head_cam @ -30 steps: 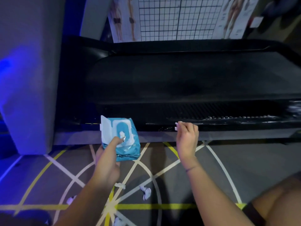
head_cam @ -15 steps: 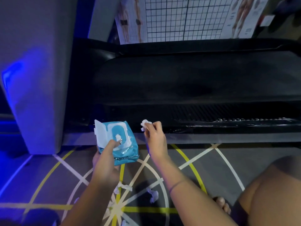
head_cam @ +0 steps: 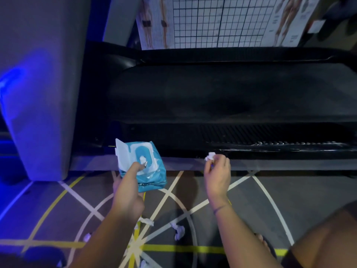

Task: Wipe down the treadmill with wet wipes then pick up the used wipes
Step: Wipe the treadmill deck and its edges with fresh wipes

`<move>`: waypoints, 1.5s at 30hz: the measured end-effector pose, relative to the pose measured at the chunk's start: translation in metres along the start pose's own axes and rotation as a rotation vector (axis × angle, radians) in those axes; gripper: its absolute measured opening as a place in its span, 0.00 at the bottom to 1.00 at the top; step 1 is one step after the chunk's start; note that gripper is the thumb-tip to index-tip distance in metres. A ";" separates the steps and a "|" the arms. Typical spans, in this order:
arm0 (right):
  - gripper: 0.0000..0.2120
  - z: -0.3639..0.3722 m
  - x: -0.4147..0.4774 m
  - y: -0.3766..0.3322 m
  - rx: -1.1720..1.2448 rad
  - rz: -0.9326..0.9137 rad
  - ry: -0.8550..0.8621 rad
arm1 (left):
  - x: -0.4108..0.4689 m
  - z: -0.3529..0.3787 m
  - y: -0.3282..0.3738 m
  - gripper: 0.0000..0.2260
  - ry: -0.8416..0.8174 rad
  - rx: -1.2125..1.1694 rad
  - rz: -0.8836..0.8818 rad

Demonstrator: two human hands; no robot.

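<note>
The black treadmill [head_cam: 231,93] lies across the view, its near side rail [head_cam: 270,149] streaked wet on the right. My left hand [head_cam: 128,188] grips a blue pack of wet wipes [head_cam: 146,167] with its white lid flipped open, held just before the rail. My right hand [head_cam: 217,175] pinches a small crumpled white wipe [head_cam: 210,156] against the rail's lower edge. Used white wipes lie on the floor below my arms: one [head_cam: 146,222], another [head_cam: 178,230], and a third [head_cam: 87,236] further left.
A grey pillar [head_cam: 42,93] lit blue stands at the left. A gridded posture chart [head_cam: 222,22] leans behind the treadmill. The floor [head_cam: 289,200] has white and yellow lines. My knee [head_cam: 324,238] and a foot [head_cam: 263,241] show at the lower right.
My right hand with the wipe slid left along the rail, then came back to the right. The left hand kept holding the pack. The view shifted a little.
</note>
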State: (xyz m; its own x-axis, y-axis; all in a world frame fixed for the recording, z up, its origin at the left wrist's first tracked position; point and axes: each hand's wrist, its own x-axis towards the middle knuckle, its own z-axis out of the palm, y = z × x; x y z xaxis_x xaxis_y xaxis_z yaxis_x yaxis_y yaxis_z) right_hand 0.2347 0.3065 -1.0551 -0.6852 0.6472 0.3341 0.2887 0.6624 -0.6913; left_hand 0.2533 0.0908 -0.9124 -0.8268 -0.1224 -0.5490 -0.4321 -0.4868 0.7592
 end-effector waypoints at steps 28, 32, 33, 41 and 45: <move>0.07 -0.024 0.016 0.033 0.142 0.216 0.003 | -0.006 0.024 -0.013 0.14 0.010 0.006 -0.034; 0.06 0.002 -0.001 -0.004 0.213 0.015 -0.174 | -0.005 0.023 -0.014 0.13 0.011 0.001 -0.022; 0.06 0.005 0.002 -0.007 0.224 0.011 -0.173 | -0.005 0.022 -0.014 0.15 0.023 0.000 -0.021; 0.05 -0.028 0.044 0.049 0.259 0.435 0.154 | -0.007 0.013 -0.010 0.20 0.095 -0.016 -0.018; 0.07 -0.039 0.048 0.054 0.222 0.505 0.217 | -0.005 0.014 -0.011 0.21 0.088 -0.010 0.008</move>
State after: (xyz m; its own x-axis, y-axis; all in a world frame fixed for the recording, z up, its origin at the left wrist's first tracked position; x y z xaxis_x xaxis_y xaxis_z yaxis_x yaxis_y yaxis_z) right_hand 0.2436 0.3884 -1.0510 -0.3401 0.9397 0.0358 0.3805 0.1723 -0.9086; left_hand 0.2568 0.1090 -0.9128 -0.7948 -0.2018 -0.5723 -0.4219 -0.4941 0.7602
